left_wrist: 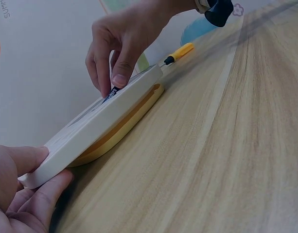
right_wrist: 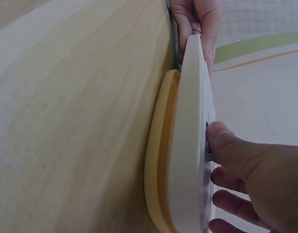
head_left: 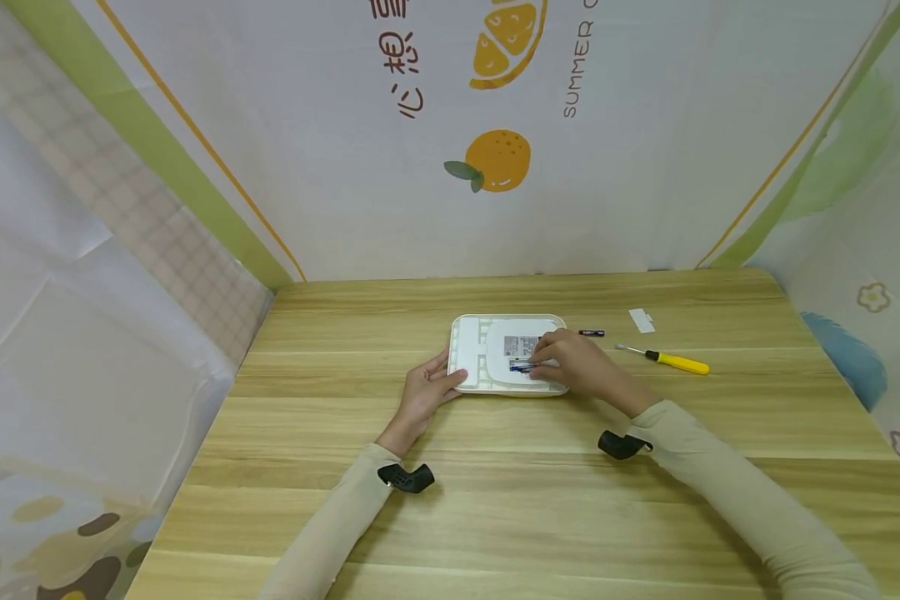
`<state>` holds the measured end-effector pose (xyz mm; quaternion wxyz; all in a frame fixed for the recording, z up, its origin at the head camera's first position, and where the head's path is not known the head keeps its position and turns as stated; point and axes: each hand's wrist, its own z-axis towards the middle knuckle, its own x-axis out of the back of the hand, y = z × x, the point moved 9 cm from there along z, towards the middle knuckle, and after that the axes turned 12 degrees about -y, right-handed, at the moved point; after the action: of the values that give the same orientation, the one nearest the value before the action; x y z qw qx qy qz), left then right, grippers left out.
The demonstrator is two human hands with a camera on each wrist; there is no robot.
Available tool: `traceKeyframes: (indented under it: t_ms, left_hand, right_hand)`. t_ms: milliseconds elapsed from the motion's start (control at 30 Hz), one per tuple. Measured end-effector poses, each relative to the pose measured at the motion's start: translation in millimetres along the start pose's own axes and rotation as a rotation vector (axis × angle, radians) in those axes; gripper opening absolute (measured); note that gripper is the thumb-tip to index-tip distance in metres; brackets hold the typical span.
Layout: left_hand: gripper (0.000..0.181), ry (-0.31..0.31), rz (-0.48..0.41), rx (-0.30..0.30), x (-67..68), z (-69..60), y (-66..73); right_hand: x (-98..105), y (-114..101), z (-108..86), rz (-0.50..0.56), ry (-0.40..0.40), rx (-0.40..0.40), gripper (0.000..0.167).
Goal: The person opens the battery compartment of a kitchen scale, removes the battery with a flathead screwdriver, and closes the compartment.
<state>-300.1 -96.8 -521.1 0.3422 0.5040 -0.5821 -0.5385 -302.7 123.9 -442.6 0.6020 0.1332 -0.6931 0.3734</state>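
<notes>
A flat white device (head_left: 474, 333) with rounded corners lies with its label (head_left: 521, 346) and battery compartment facing up. Beneath it, a yellow part (left_wrist: 114, 141) touches the wooden table. My left hand (head_left: 425, 390) grips the device's left edge, thumb on top and fingers underneath, and that side is tilted up off the table. Over the compartment, my right hand (head_left: 570, 362) pinches a dark AAA-looking battery (left_wrist: 111, 93) between thumb and fingers, its end down at the compartment. Blue shows inside the compartment (head_left: 521, 366), partly covered by the right fingers.
Right of the device a loose dark battery (head_left: 592, 332) lies on the wooden table (head_left: 450, 517). Beyond it are a small white cover (head_left: 641, 320) and a screwdriver (head_left: 681, 362) with a yellow handle. A printed cloth (head_left: 607, 208) hangs behind the table.
</notes>
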Motion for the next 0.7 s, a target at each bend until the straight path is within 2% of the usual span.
traceKeyframes:
  t_ms: [333, 700]
  left_hand:
    - [0.063, -0.015, 0.003, -0.001, -1.6, -0.9, 0.8]
    - [0.062, -0.005, -0.001, 0.004, -0.3, -0.9, 0.0]
  right_hand:
    - [-1.2, -0.6, 1.7, -0.006, -0.007, 0.016, 0.013]
    - [0.3, 0.8, 5.7, 0.037, -0.034, -0.041, 0.007]
